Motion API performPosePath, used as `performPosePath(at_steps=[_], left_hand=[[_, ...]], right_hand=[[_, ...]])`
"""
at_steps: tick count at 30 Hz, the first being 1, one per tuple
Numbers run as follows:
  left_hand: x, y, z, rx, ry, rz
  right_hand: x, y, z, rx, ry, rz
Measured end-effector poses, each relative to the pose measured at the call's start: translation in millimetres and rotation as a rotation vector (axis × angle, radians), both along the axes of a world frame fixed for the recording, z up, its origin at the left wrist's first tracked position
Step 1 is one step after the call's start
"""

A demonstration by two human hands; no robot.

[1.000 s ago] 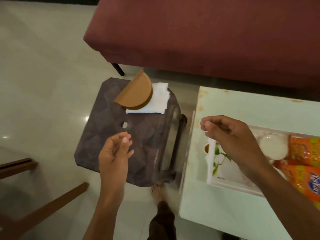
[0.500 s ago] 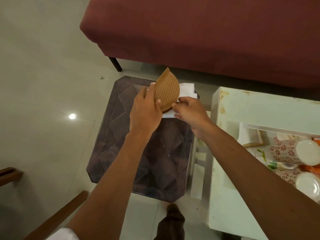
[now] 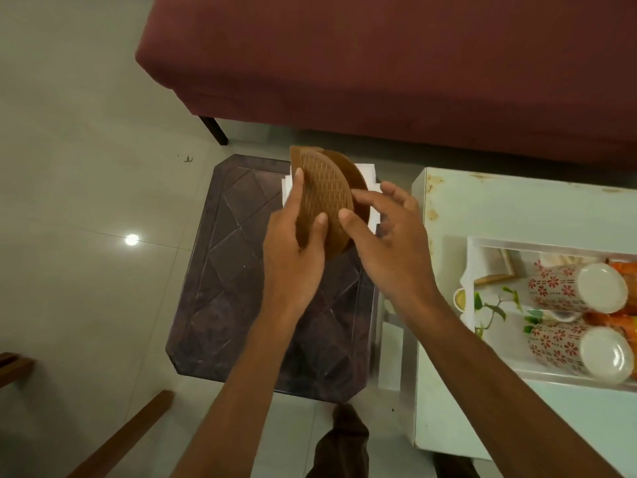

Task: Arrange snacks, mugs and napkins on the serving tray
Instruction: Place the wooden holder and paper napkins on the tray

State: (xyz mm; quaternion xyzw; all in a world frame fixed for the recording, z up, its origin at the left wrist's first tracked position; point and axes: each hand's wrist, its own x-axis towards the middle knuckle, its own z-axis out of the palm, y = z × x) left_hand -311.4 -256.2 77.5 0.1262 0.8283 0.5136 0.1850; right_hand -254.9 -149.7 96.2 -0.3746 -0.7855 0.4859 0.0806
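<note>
A brown fan-shaped napkin holder (image 3: 327, 198) with a woven pattern stands on a dark plastic stool (image 3: 241, 270), with white napkins (image 3: 367, 174) showing behind it. My left hand (image 3: 293, 250) grips the holder's near side. My right hand (image 3: 393, 243) touches its right face with thumb and forefinger, the other fingers spread. On the white table (image 3: 499, 208) to the right lies a white serving tray (image 3: 472, 270) with a leaf print. Two flowered mugs (image 3: 568, 288) lie on their sides in it, beside orange snack packets (image 3: 624, 267) at the frame's edge.
A maroon sofa (image 3: 379, 63) runs across the back. Wooden furniture bars (image 3: 113, 439) cross the lower left floor. My foot (image 3: 344, 439) is on the tiles between stool and table. A folded napkin (image 3: 489, 260) lies in the tray's far left corner.
Both hands reached from near the tray to the napkin holder on the stool and closed in on it. The view shifted, bringing the mugs in the tray into sight.
</note>
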Motion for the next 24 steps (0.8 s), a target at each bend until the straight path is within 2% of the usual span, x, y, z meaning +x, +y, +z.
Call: performPosePath(at_steps=[4, 6, 9, 13, 17, 21, 24], left_hand=[[51, 13, 8, 0.219, -0.232, -0.033], [76, 23, 8, 0.265, -0.305, -0.01], [114, 46, 9, 0.284, -0.374, -0.014], [161, 77, 16, 0.198, -0.396, -0.087], [194, 113, 19, 0.278, -0.63, -0.208], [220, 141, 3, 0.338, -0.803, -0.147], [229, 154, -17, 0.303, -0.868, -0.101]], right_hand=[[50, 1, 25, -0.102, 0.089, 0.015], [75, 5, 33, -0.132, 0.117, -0.016], [113, 15, 38, -0.253, 0.147, -0.11], [157, 37, 36, -0.341, 0.138, -0.237], [192, 65, 28, -0.391, 0.118, -0.308], [218, 94, 11, -0.403, 0.103, -0.321], [228, 114, -6, -0.463, 0.066, -0.356]])
